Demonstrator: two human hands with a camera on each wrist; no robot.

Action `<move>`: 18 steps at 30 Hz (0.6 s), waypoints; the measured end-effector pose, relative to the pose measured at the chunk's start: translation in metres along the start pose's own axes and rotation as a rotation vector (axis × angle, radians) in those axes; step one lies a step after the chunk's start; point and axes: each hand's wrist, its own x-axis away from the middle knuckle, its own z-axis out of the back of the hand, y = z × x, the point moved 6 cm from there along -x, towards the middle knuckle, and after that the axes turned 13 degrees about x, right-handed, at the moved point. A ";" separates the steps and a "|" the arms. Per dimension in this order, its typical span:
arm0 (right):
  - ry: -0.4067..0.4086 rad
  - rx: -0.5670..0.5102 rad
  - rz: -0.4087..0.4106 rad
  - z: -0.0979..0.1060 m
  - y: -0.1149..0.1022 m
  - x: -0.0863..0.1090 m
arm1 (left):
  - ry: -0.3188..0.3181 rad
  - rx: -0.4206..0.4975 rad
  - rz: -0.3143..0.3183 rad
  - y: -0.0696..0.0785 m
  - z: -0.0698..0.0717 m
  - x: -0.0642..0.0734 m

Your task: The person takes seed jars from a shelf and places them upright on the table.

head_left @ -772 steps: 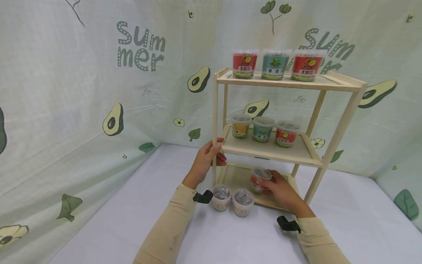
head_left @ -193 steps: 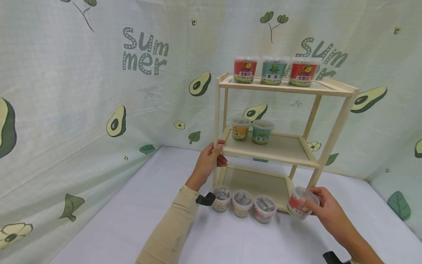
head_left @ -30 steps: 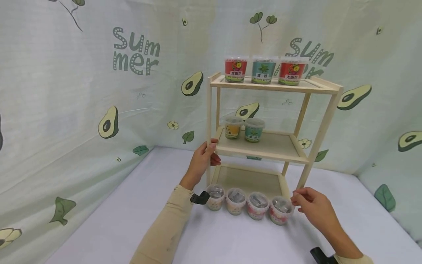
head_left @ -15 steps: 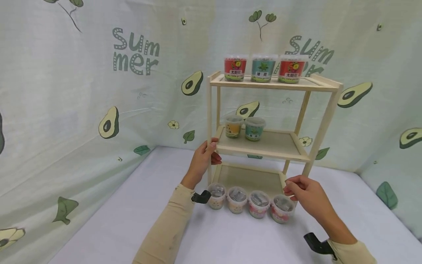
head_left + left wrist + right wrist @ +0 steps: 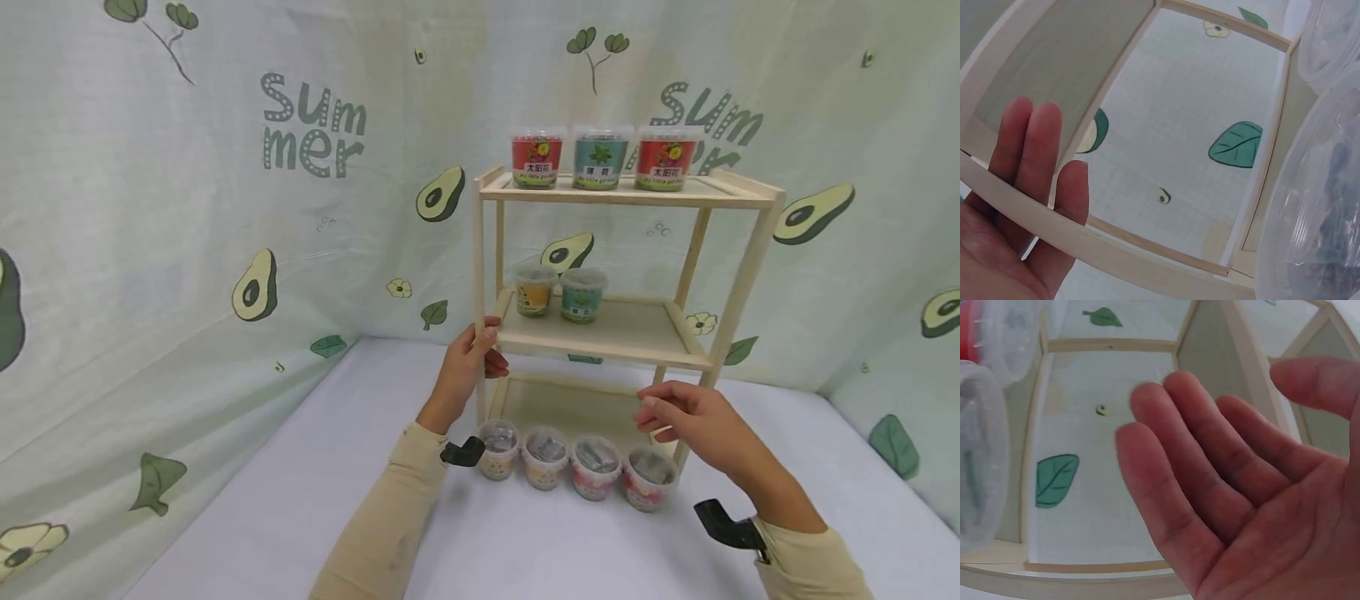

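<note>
My left hand [image 5: 462,375] holds the left front post of a three-tier wooden shelf [image 5: 600,350], its fingers curled round behind the wood. In the left wrist view those fingers [image 5: 1041,150] show past the post. My right hand [image 5: 701,421] hangs above the rightmost tub, fingers loosely bent and holding nothing; its bare palm [image 5: 1272,519] shows in the right wrist view. Several clear-lidded plant tubs stand in a row at the shelf's foot: two pale orange-labelled tubs [image 5: 498,462] [image 5: 544,473], then two red-labelled tubs [image 5: 595,482] [image 5: 645,493].
On the middle tier stand a yellow-labelled tub [image 5: 534,296] and a green-labelled tub [image 5: 582,300], both at its left. Along the top tier are two red-labelled tubs [image 5: 536,162] [image 5: 665,162] with a teal one [image 5: 600,162] between them. A printed cloth [image 5: 337,250] hangs behind.
The red tub from the middle tier, in my right hand 6.4 seconds ago, now ends the front row. My right hand has since let go and risen leftward. My left hand keeps its hold.
</note>
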 end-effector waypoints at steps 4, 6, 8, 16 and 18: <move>-0.033 -0.005 0.053 0.006 -0.001 0.004 | -0.027 0.004 0.017 -0.006 -0.006 0.001; -0.026 -0.009 0.076 0.011 -0.002 0.005 | -0.033 0.008 0.019 -0.007 -0.008 0.000; -0.018 -0.019 0.094 0.015 -0.004 0.004 | -0.033 0.014 0.021 -0.008 -0.010 0.000; 0.070 -0.056 0.162 0.019 -0.018 -0.004 | -0.001 0.006 0.012 0.000 0.000 0.002; 0.103 -0.079 0.177 0.021 -0.023 -0.006 | 0.000 0.003 0.011 0.002 0.002 0.002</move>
